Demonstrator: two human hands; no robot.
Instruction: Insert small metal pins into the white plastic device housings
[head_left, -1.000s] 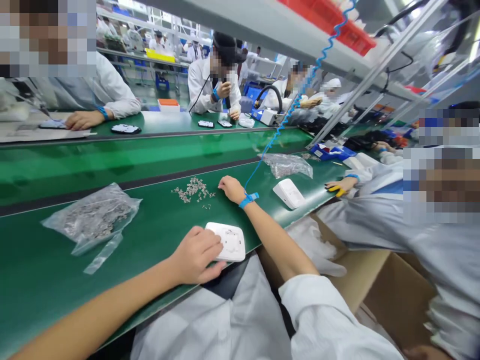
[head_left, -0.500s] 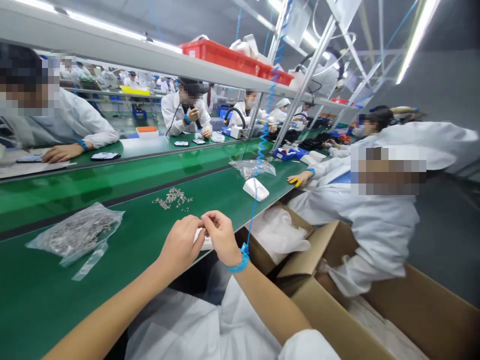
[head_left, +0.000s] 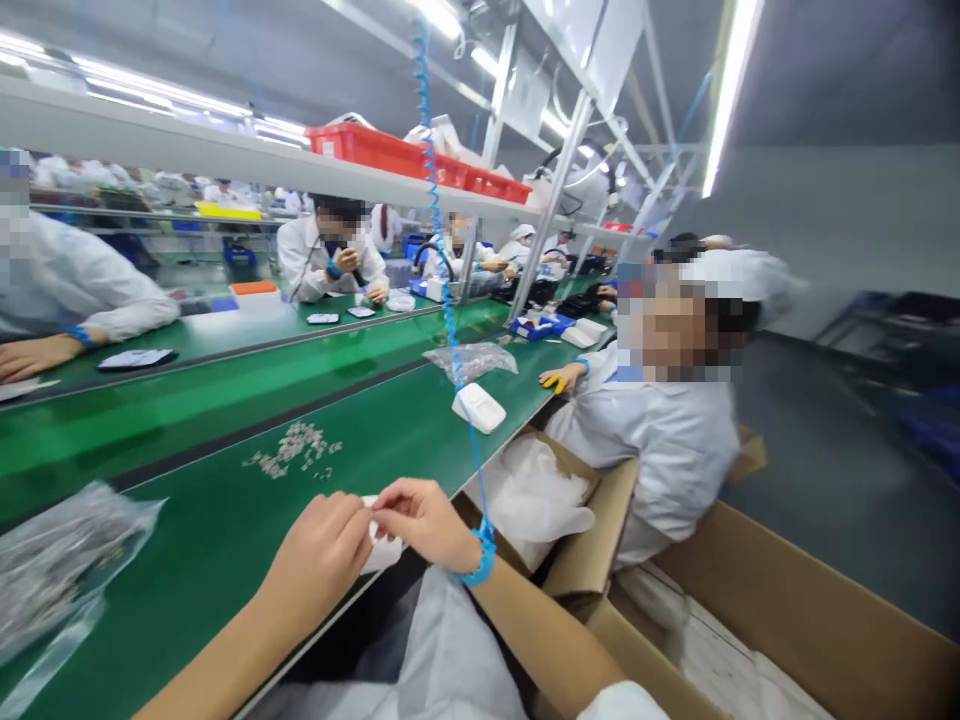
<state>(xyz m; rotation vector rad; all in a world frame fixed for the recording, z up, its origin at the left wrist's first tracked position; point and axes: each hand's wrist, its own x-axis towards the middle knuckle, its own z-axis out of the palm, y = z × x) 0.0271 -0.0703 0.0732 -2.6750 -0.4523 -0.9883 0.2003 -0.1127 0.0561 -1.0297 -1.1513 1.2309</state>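
At the far left edge, a clear plastic bag (head_left: 56, 565) of small metal parts lies on the green bench (head_left: 217, 520), well apart from the hands. Across the belt, a co-worker's hand (head_left: 34, 355) rests beside a dark flat item (head_left: 136, 359). Further right, a loose scatter of small metal pieces (head_left: 294, 447) sits on the bench, near but not touching the person's hands.

The left hand (head_left: 319, 560) is curled at the near edge of the bench, fingers closed down over a white plastic unit (head_left: 384, 552), of which only a small part shows between and below the two hands. The right hand (head_left: 427, 522) meets the left above that unit, thumb and forefinger pinched narrowly together at the left hand's fingertips; whether a small piece is held in that pinch cannot be told. A blue wrist strap (head_left: 480, 555) circles the right wrist, and its coiled blue cord (head_left: 450, 310) rises from it toward the overhead shelf.

To the right, a second white unit (head_left: 478, 408) lies on the bench just beside another clear bag (head_left: 471, 358). Below the bench edge stands an open cardboard box (head_left: 592, 540) with white wrapping (head_left: 536, 495) inside. A seated co-worker in a white coat (head_left: 667, 440) rests a hand (head_left: 564, 378) on the bench at the far right.
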